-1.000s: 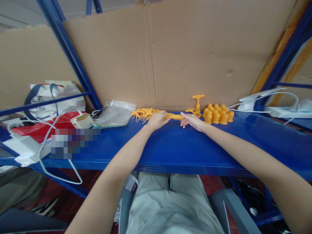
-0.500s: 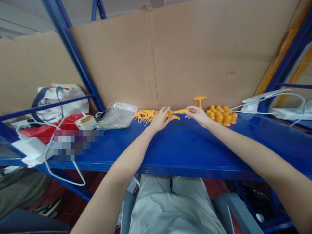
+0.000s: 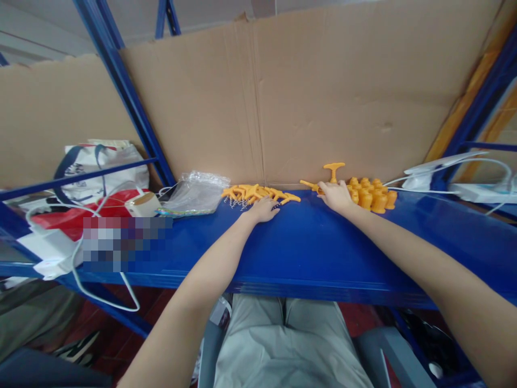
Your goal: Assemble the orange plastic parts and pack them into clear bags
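Note:
My left hand [image 3: 263, 209] rests at the front of a pile of yellow corkscrews [image 3: 250, 192], whose wavy metal spirals stick out toward me. Its thumb is apart from the fingers, the fingertips lie against the pile, and no held object shows. My right hand [image 3: 336, 196] has its fingers closed around a yellow plastic piece [image 3: 308, 185] that points out to the left; the rest is covered by the fingers. Just behind that hand a yellow T-handled screw [image 3: 334, 171] stands upright near the cardboard. Right of it sit several yellow bottle-shaped sleeves [image 3: 378, 201], grouped together.
A clear plastic bag [image 3: 197, 193] lies left of the pile. Farther left are a white tote bag [image 3: 107, 172], a red bag [image 3: 86, 213], white cables and a blurred patch. Cardboard [image 3: 315, 97] walls the back of the blue shelf [image 3: 299, 248]. Blue posts stand at both sides.
My right hand has moved slightly right, toward the sleeves, with a yellow piece. My left hand no longer holds up a yellow part and has lowered to the front of the corkscrew pile.

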Motion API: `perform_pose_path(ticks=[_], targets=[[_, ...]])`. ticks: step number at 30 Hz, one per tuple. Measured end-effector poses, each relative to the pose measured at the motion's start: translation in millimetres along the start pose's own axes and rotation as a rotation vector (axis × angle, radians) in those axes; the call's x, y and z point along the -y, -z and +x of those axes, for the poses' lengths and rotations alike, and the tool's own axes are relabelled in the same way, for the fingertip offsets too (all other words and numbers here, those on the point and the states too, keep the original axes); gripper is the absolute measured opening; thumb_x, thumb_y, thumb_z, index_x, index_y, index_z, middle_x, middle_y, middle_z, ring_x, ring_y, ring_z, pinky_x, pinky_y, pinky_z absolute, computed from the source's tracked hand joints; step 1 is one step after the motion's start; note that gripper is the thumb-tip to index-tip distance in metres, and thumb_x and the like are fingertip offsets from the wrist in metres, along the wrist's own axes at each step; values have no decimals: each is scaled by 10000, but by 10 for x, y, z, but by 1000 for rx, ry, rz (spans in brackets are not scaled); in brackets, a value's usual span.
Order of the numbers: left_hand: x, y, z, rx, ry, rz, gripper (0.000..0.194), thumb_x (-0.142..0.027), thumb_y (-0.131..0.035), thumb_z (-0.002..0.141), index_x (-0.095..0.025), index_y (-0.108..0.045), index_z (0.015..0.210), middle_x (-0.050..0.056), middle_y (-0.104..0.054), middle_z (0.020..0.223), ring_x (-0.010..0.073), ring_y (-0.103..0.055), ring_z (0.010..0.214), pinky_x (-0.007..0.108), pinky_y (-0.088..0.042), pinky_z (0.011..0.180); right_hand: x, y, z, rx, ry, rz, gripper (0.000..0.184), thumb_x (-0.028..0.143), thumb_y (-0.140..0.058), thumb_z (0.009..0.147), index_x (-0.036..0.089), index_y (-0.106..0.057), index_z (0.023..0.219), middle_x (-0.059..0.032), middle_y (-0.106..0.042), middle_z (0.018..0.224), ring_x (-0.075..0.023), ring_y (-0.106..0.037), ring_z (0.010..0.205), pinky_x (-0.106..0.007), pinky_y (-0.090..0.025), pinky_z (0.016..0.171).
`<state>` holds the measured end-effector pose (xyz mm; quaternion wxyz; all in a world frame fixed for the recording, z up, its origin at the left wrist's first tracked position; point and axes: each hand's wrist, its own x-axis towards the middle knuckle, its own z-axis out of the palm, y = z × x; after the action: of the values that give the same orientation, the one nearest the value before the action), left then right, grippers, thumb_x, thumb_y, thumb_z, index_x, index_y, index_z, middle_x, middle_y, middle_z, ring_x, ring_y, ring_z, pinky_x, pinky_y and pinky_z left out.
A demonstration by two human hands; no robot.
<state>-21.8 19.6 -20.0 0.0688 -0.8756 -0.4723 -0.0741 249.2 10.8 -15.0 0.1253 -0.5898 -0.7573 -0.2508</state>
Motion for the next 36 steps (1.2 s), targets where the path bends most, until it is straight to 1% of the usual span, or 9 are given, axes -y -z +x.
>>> perform_pose_path(ticks=[5,11,13,16,19,23,28,32,36], targets=[[-6,8,6,-2,-28,13,371,-287,-473,950,-170,-669,1242,119,-652,1303,287,-536,1285,436,-416,1100,19,-89,-9,73,62,-29,314,316,-487,971,142,-604,1205,-195,-708,1148,-330,-620,1087,-455,-346,906],[-20,23,-6,-44,-43,13,315,-264,-488,932,-165,-719,1122,109,-714,1150,263,-604,1173,393,-466,1042,-75,-274,-35,60,-143,168,574,546,-395,970,150,-533,1362,-216,-535,1428,-387,-503,1287,-590,-341,1027],[-29,34,-15,-65,-28,-6,288,-252,-507,919,-161,-728,1079,111,-721,1115,255,-628,1123,378,-489,1007,-103,-343,-28,43,-178,248,653,586,-426,939,117,-502,1387,-239,-503,1446,-395,-475,1323,-576,-344,1065],[-37,46,-23,-92,-6,-31,248,-238,-534,898,-159,-731,1028,110,-723,1094,247,-650,1071,368,-509,970,-121,-431,11,-5,-156,405,664,525,-551,883,92,-489,1382,-244,-497,1441,-368,-453,1358,-501,-373,1100],[-40,38,-20,-112,1,-19,210,-245,-547,888,-164,-726,961,104,-722,1068,245,-652,1048,373,-516,953,-129,-487,69,-39,-135,524,632,378,-640,827,75,-490,1361,-247,-498,1439,-346,-433,1385,-487,-363,1129],[-61,16,-19,-185,-14,-11,186,-217,-554,873,-174,-717,952,113,-700,1157,266,-619,1133,428,-490,1004,-158,-524,112,-67,-128,592,550,210,-624,793,78,-521,1317,-247,-538,1406,-323,-495,1344,-483,-399,1107],[-123,29,-34,-166,-91,-33,333,-145,-512,883,-191,-689,1161,89,-685,1253,257,-592,1208,437,-457,1046,-126,-478,73,-87,-64,566,464,84,-509,794,117,-600,1249,-205,-598,1356,-289,-538,1306,-474,-425,1077],[-144,29,-27,-110,-73,-23,326,-147,-496,893,-218,-737,1100,76,-723,1171,252,-624,1143,438,-447,1044,-6,-302,-9,-18,66,362,428,120,-450,863,130,-618,1257,-192,-578,1393,-305,-520,1309,-551,-341,1098],[-141,14,-10,-137,-58,-32,299,-133,-513,873,-219,-765,1010,76,-736,1120,251,-629,1120,435,-438,1046,93,-112,-64,10,148,213,364,187,-391,958,130,-653,1204,-175,-681,1226,-301,-606,1163,-568,-259,1111]])
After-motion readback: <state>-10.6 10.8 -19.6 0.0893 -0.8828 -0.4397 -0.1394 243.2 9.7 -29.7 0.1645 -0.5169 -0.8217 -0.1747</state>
